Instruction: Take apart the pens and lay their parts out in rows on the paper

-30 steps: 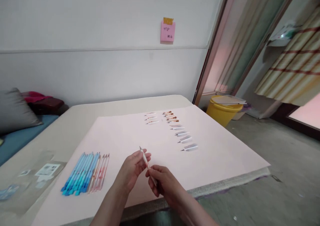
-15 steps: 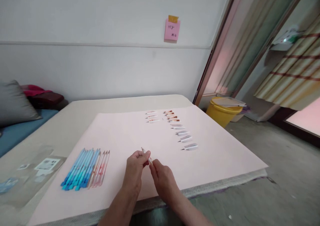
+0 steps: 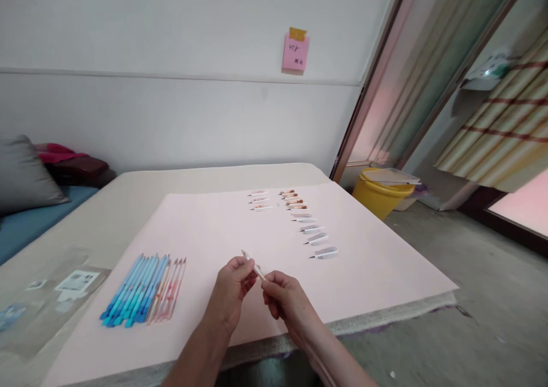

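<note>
A slim whitish pen (image 3: 259, 271) is held above the pink sheet, slanting with its pointed tip up and to the left. My left hand (image 3: 229, 290) pinches it near the tip between thumb and fingers. My right hand (image 3: 289, 298) has its thumb and fingertips closed on the pen's lower end. To the left lie blue pens (image 3: 137, 290) in a row, with several clear pens with pink and red marks (image 3: 173, 290) beside them. Small white pieces with dark points and greyish sides (image 3: 324, 253) lie to the right, behind my hands.
Several brown-ended pieces (image 3: 295, 202) and three thin ones (image 3: 260, 208) lie farther back on the pink sheet (image 3: 214, 227). A clear plastic bag (image 3: 51, 301) with labels sits at left. A yellow bucket (image 3: 377, 198) stands beyond the table's right edge.
My right hand has shifted slightly right, and its fingers have changed position at the pen's lower end. More of the pen now shows between my hands.
</note>
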A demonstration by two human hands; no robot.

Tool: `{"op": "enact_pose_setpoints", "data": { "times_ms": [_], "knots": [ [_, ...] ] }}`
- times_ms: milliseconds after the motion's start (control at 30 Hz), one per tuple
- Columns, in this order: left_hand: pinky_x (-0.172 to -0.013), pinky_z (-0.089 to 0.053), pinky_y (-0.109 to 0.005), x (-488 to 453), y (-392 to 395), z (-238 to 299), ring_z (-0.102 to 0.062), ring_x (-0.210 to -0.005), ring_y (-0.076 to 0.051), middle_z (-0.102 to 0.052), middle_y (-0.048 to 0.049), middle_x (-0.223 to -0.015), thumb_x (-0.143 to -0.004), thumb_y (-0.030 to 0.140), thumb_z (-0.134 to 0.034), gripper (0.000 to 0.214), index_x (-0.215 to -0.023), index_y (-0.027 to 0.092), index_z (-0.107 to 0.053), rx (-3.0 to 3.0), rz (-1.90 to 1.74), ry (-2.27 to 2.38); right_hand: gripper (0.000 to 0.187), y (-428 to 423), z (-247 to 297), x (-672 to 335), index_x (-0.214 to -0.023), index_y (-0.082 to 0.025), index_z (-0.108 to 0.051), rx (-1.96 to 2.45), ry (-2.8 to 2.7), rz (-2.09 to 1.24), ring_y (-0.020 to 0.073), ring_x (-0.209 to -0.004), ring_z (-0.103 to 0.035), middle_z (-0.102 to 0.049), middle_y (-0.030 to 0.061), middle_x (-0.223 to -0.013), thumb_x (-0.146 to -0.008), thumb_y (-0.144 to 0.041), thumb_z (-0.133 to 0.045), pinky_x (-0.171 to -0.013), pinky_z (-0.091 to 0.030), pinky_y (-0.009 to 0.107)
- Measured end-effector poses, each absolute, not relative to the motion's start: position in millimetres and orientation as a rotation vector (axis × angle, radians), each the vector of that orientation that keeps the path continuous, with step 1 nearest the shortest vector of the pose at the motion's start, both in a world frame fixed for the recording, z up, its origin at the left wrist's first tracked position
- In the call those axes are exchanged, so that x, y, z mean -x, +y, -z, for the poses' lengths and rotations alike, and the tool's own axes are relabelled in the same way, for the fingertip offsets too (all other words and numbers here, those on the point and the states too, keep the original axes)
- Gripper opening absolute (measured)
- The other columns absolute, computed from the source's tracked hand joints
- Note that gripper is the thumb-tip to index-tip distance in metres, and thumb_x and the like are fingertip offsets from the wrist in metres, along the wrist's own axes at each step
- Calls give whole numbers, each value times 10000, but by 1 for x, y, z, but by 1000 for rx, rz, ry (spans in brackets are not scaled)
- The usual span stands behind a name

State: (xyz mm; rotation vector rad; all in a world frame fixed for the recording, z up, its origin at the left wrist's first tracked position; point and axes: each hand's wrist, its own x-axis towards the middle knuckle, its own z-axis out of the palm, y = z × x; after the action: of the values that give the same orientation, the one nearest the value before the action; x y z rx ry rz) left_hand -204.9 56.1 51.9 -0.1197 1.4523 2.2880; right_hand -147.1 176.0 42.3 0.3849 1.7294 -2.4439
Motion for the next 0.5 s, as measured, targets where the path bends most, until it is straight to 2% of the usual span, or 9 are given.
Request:
{"op": "enact_pose_setpoints", "data": {
  "times_ms": [100,167,233,300,400,433,500],
  "knots": [
    [-723,-439,-287,205,57,-52,-552,-678,-112,-599,-19,-746,-668,346,-684,234,-796,162,-615,137,-2285,1465,210,177,-41,148,-708,-165,-460,-363,1746,2460,36,-344,-366,-559,-25,-571,-750,-333,-579,-360,-155,194],
    [-776,-441,-310,206,56,-55,-586,-816,-153,-633,-73,-906,-691,336,-669,302,-940,169,-628,143,-2271,1386,204,178,-40,148,-719,-170,-457,-346,1754,2450,33,-322,-331,-555,-32,-549,-760,-340,-562,-348,-125,198],
    [-827,-435,-330,207,56,-57,-580,-938,-193,-627,-121,-1019,-699,299,-669,334,-997,155,-625,158,-2272,1294,194,179,-41,148,-709,-175,-450,-350,1771,2426,31,-306,-284,-532,-45,-512,-759,-334,-550,-344,-102,205],
    [-809,-445,-309,208,56,-58,-588,-894,-181,-638,-115,-955,-678,253,-691,266,-912,138,-638,170,-2290,1290,170,178,-42,149,-688,-177,-446,-388,1842,2389,29,-304,-247,-510,-56,-478,-733,-296,-559,-349,-103,206],
    [-682,-454,-242,207,56,-56,-550,-652,-97,-593,-19,-711,-649,248,-717,170,-693,144,-591,159,-2328,1412,133,176,-42,151,-639,-173,-454,-455,2060,2289,31,-332,-255,-477,-66,-433,-676,-219,-573,-379,-156,197],
    [-653,-451,-234,207,57,-56,-529,-609,-84,-567,0,-669,-652,268,-715,189,-660,147,-570,149,-2330,1441,120,176,-41,151,-628,-172,-458,-466,2126,2256,33,-344,-268,-470,-67,-427,-665,-200,-569,-391,-174,195],
    [-665,-460,-250,207,57,-56,-554,-646,-101,-587,-12,-707,-681,315,-690,193,-710,154,-587,145,-2318,1431,110,176,-41,153,-616,-173,-459,-472,2201,2217,38,-357,-284,-465,-68,-424,-663,-190,-557,-405,-197,194]
  ]
}}
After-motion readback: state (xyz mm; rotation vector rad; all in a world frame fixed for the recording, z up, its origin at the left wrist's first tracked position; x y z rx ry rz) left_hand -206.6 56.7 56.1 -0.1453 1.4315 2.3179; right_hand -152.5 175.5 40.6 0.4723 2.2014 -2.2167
